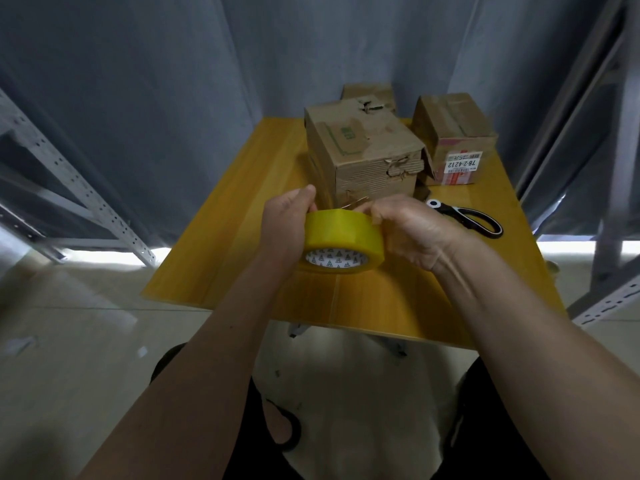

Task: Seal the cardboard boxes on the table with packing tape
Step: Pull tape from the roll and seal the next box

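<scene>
The roll of yellowish translucent packing tape with a white patterned core [341, 241] is held above the near half of the yellow wooden table [221, 216], just in front of the closest worn brown cardboard box [363, 150]. The left hand [289, 226] wraps around the roll's left side, fingers curled over its far edge, thumb up top. The right hand [412, 233] pinches at the roll's upper right edge, fingertips bunched tightly; a thin glinting sliver of tape seems to lift toward the box there, though it is too fine to be sure.

The step in hand looks like finding and peeling the free end. To do it well, the left hand should hold the roll steady through the core or across its sides without squeezing the outer wraps, while the right thumbnail works the seam and pulls the strip straight off, square to the roll, so it does not split lengthwise or fold back on itself. A slow, even pull keeps the strip flat for laying over the box's top seam.

The near box has a torn, crumpled front edge and a loose flap on its right, so the flaps will likely need pressing shut before tape goes down. A second brown cardboard box with a red-and-white label [453, 140] stands just to its right, and a third brown cardboard box [369, 93] sits behind. Black-handled scissors [467, 218] lie on the table to the right, within reach for cutting.
</scene>
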The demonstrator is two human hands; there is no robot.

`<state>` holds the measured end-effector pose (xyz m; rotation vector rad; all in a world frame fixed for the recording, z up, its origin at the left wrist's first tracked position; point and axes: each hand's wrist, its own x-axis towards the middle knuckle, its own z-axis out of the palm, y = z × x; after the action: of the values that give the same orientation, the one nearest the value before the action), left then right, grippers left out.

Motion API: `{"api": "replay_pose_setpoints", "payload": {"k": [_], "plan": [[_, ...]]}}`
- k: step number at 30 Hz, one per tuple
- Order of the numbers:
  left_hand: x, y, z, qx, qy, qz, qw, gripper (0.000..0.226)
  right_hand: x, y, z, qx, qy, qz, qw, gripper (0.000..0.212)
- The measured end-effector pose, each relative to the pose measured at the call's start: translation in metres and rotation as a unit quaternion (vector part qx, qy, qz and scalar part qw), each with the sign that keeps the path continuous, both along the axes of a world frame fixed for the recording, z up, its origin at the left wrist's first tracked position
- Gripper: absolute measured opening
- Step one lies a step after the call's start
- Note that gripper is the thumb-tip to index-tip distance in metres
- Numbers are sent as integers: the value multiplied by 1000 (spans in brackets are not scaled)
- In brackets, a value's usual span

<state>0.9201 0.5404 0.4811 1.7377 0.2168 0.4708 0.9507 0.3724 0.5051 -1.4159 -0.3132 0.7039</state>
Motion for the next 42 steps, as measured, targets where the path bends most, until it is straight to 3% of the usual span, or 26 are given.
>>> {"api": "replay_pose_setpoints", "payload": {"k": [4,14,20,27,32,34,38,40,42], "plan": [[1,-1,-1,-2,0,-7,1000,45,0,2,-4,16,21,-12,1000,7],[5,2,-10,0,36,1,999,45,3,-2,-13,16,38,6,999,16],[8,6,-8,3,66,-20,998,43,9,-9,-14,50,75,53,995,38],[2,-1,-2,3,94,11,995,40,13,-21,-11,-13,62,162,985,34],[0,-14,14,25,176,-91,980,36,7,-32,-9,-16,57,252,966,22],[0,-25,16,-16,171,-57,983,32,6,-37,-6,-18,36,231,972,15],[-12,-43,11,-40,89,118,988,15,3,-48,-5,44,84,132,987,25],[-28,-57,3,-71,79,122,987,16,-3,-49,-8,80,97,92,988,26],[-44,-73,-5,-102,104,54,988,22,-9,-46,-10,118,116,59,985,27]]}}
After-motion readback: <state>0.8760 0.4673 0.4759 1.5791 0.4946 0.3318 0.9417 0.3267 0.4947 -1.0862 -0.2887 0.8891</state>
